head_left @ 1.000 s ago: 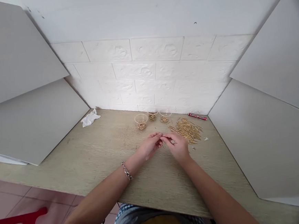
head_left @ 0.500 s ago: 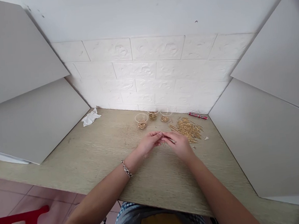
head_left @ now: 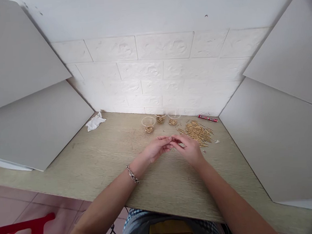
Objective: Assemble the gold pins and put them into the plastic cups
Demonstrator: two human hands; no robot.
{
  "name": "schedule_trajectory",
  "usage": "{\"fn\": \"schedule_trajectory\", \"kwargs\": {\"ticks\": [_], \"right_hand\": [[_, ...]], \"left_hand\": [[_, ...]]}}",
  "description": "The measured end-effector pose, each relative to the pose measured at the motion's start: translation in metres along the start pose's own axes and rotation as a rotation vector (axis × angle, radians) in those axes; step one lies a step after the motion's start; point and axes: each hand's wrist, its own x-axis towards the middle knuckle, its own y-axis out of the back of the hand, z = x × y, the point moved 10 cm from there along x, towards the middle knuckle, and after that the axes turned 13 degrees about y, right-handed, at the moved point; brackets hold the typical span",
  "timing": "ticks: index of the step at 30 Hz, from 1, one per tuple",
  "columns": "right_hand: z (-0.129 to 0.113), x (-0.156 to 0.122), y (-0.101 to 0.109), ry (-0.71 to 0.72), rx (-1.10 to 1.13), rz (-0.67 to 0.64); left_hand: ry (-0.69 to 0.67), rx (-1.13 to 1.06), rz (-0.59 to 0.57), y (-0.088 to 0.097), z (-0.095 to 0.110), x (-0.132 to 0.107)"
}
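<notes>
Pinching at a small piece (head_left: 172, 139), I have both hands together over the middle of the table (head_left: 95, 165), well in from its near edge. The piece is mostly covered by my fingertips, so its exact form cannot be told. My left hand (head_left: 157, 148) comes in from the left, thumb and forefinger drawn narrow on it; my right hand (head_left: 188, 149) meets it from the right with an equally narrow pinch, the two sets of fingertips about touching. Just below them shows a slim gold-coloured rod (head_left: 172, 150); whether I hold it or it lies on the wood, I cannot tell. I judge the step in hand to be fine fingertip work on that one piece, and the next move seems to call for a steady left pinch and small, light motions of the right. Just beyond my right hand spreads a loose pile of gold-coloured rods (head_left: 197, 132). Farther off stand three clear cups, each with small gold-coloured parts at the bottom: a left cup (head_left: 142, 123), nearest me, then a middle cup and a right cup close to the white brick-patterned wall (head_left: 152, 72). A red tube (head_left: 207, 118) lies at far right, a crumpled white tissue (head_left: 95, 122) at far left, and grey panels (head_left: 43, 129) flank both sides.
</notes>
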Motion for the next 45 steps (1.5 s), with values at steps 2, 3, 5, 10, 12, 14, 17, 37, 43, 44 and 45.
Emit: {"fn": "schedule_trajectory", "kwargs": {"ticks": [2, 3, 5, 10, 12, 14, 17, 37, 43, 44, 45], "right_hand": [[-0.003, 0.0, 0.0, 0.018, -0.018, -0.003], [-0.003, -0.001, 0.0, 0.025, -0.026, -0.004], [-0.003, -0.002, 0.001, 0.025, -0.041, 0.008], [-0.002, -0.004, 0.0, 0.015, -0.087, 0.012], [-0.003, -0.004, 0.0, 0.026, -0.094, 0.006], [-0.003, -0.003, 0.001, 0.022, -0.079, 0.01], [0.001, -0.004, 0.0, -0.016, -0.031, 0.006], [0.0, -0.003, -0.003, 0.003, 0.003, -0.057], [-0.001, -0.002, -0.003, 0.015, -0.027, -0.054], [-0.001, -0.002, -0.003, 0.012, -0.029, -0.046], [-0.001, -0.002, -0.002, 0.012, -0.031, -0.038]], "left_hand": [[-0.006, -0.008, -0.009, 0.0, 0.0, 0.0], [-0.01, -0.008, -0.014, -0.001, 0.0, 0.0], [-0.019, -0.002, -0.023, -0.001, 0.001, 0.0], [-0.022, -0.001, -0.013, 0.0, 0.0, 0.0], [-0.014, -0.008, -0.004, 0.001, 0.0, 0.001], [-0.013, -0.011, -0.006, 0.001, 0.001, 0.0], [-0.003, 0.006, -0.016, 0.0, 0.002, -0.001], [-0.012, 0.151, 0.036, 0.003, 0.009, -0.007], [-0.056, 0.205, 0.068, -0.001, 0.013, -0.009], [-0.059, 0.217, 0.072, -0.001, 0.014, -0.009], [-0.06, 0.227, 0.075, -0.001, 0.013, -0.009]]}}
